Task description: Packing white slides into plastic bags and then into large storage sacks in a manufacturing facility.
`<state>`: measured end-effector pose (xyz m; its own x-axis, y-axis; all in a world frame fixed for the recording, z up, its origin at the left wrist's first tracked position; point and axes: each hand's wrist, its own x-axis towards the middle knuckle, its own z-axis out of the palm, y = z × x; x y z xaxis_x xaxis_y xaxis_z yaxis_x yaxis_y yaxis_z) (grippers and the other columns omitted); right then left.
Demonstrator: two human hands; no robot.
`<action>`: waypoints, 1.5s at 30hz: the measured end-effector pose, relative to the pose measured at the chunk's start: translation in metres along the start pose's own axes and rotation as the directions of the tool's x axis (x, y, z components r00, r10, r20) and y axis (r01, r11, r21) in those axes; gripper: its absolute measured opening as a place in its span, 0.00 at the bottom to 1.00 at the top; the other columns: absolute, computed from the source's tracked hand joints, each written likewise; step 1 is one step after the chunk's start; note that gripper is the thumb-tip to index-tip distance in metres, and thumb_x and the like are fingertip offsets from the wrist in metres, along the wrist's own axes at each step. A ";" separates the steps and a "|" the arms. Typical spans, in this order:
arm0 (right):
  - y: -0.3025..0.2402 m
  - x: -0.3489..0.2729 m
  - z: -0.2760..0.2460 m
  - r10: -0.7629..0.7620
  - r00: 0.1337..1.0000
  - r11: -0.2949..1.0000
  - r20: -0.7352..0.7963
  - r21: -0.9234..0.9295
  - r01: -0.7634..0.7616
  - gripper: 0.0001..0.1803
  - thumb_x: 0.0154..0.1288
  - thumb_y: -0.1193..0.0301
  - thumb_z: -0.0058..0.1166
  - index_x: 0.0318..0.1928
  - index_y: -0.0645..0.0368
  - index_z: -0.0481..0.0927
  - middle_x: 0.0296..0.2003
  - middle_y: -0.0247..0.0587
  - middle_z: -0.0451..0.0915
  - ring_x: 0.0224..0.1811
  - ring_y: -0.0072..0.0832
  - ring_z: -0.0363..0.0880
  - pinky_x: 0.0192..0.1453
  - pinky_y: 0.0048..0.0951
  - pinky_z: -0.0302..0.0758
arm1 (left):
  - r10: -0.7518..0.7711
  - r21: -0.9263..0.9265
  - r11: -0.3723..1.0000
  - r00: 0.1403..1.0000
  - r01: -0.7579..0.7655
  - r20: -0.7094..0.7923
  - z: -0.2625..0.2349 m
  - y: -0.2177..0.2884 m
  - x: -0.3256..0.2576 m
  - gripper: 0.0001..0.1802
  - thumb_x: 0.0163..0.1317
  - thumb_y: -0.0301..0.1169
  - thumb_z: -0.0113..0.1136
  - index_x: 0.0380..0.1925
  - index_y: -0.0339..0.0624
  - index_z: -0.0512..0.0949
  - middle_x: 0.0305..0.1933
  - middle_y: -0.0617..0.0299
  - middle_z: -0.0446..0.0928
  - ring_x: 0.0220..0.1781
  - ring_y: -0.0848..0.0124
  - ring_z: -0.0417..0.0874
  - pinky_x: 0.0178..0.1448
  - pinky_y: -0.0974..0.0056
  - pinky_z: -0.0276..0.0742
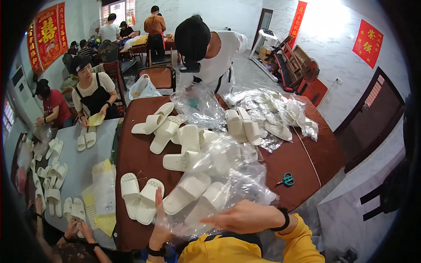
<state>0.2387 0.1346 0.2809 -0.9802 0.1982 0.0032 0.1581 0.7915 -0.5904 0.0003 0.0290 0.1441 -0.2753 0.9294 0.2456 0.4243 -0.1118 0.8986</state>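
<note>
A pair of cream slippers [186,193] lies inside a clear plastic bag [250,186] just in front of me. My left hand [161,228] is at the bag's near left edge, fingers stretched upward and apart, partly under the film. Over the bag's near side, my right hand [247,218] points leftward; its fingertips are blurred, so its grip cannot be made out. Left of the bag, a loose pair of cream slippers [150,199] rests on the brown table cover [285,160]. More slippers [164,131] are piled beyond it.
Teal-handled scissors [287,179] lie to the right, near a white cord [309,153]. Bagged slippers [280,116] are heaped at the far right. A person in white [223,57] leans over the far edge. Others work at a grey table [83,164] on the left.
</note>
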 end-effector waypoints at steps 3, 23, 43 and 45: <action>-0.002 0.006 0.012 -0.105 0.986 0.994 0.133 0.058 0.098 0.23 0.69 0.68 0.50 0.64 0.48 0.70 0.27 0.45 0.80 0.26 0.46 0.80 0.28 0.42 0.74 | 0.341 -0.251 0.901 0.935 -0.354 -0.094 -0.011 0.024 -0.002 0.62 0.41 0.44 0.82 0.72 0.40 0.52 0.74 0.41 0.50 0.77 0.53 0.52 0.74 0.49 0.57; 0.017 -0.029 0.011 -0.173 0.907 0.916 -0.383 -0.400 0.007 0.30 0.55 0.75 0.61 0.61 0.43 0.77 0.40 0.36 0.79 0.34 0.29 0.82 0.32 0.27 0.80 | -0.015 -0.337 0.941 0.994 -0.024 -0.112 -0.064 0.072 0.036 0.14 0.64 0.34 0.60 0.45 0.35 0.77 0.27 0.63 0.77 0.32 0.75 0.78 0.40 0.70 0.71; 0.145 -0.173 0.195 0.561 0.806 0.558 0.189 0.632 -0.537 0.37 0.66 0.76 0.48 0.74 0.53 0.54 0.71 0.44 0.61 0.69 0.29 0.63 0.68 0.28 0.63 | -0.122 -0.195 0.874 0.591 0.444 0.797 0.077 -0.087 -0.022 0.12 0.68 0.35 0.52 0.39 0.36 0.75 0.34 0.69 0.74 0.36 0.76 0.71 0.41 0.67 0.71; 0.153 -0.170 0.226 0.550 0.832 0.664 0.074 0.565 -0.489 0.38 0.64 0.77 0.48 0.74 0.54 0.53 0.71 0.46 0.60 0.70 0.33 0.61 0.71 0.29 0.60 | -0.209 0.000 0.923 0.502 0.384 0.839 0.085 -0.116 -0.013 0.13 0.67 0.35 0.51 0.39 0.35 0.75 0.33 0.66 0.75 0.36 0.75 0.72 0.42 0.67 0.71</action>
<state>0.4028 0.0911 0.0082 -0.7374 0.5576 -0.3813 0.5168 0.1021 -0.8500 0.0277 0.0593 0.0054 0.4970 0.7853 -0.3692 0.2858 0.2537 0.9241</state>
